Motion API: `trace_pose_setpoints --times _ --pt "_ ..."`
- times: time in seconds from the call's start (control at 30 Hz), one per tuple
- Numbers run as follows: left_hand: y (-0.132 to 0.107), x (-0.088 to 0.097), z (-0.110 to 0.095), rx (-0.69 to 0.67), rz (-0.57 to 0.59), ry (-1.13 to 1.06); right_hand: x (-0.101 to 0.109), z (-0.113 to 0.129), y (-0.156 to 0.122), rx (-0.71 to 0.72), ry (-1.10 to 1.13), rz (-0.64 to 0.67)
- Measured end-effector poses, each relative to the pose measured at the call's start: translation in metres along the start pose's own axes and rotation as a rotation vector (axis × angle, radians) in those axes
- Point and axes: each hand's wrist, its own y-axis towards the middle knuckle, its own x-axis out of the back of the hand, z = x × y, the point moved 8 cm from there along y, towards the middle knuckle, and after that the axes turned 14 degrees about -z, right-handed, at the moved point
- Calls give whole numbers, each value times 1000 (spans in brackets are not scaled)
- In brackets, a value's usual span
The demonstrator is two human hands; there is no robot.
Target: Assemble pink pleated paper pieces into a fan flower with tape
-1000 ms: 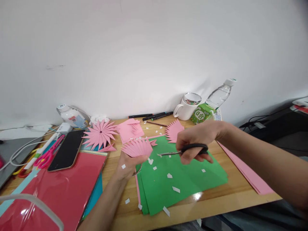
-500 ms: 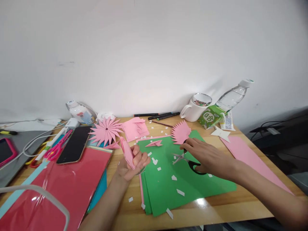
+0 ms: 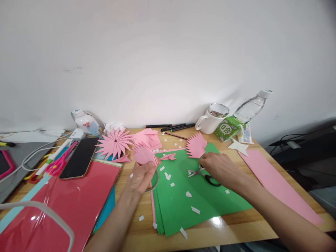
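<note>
My left hand [image 3: 141, 176] is closed on a pink pleated paper fan [image 3: 143, 155], held upright just above the left edge of the green paper sheets [image 3: 199, 206]. My right hand [image 3: 219, 168] lies low over the green paper with its fingers stretched out. It rests on the black handle of the scissors [image 3: 201, 174], which lie on the sheet with their blades apart. Its fingertips are close to a second pink spiky fan piece [image 3: 196, 146]. A small folded pink piece [image 3: 168, 156] lies between my hands.
A pink paper flower [image 3: 115, 143], a phone [image 3: 78, 157], pink scissors [image 3: 59, 162] and a red paper pack [image 3: 65, 203] lie left. Pens [image 3: 174, 126], a mug [image 3: 214, 117], a green carton [image 3: 227, 127] and a water bottle [image 3: 249, 106] line the wall. Pink sheets [image 3: 273, 175] lie right.
My right hand set the scissors down on the green paper and now rests over them. My left hand turned the pink fan and raised it a little.
</note>
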Motion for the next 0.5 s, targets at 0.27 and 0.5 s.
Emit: trace_pose_setpoints --times 0.27,0.5 --pt "11 24 -3 -17 -197 -83 -22 71 55 151 304 -192" --pt "12 25 3 69 -214 -132 -35 46 64 -406 1211 -283"
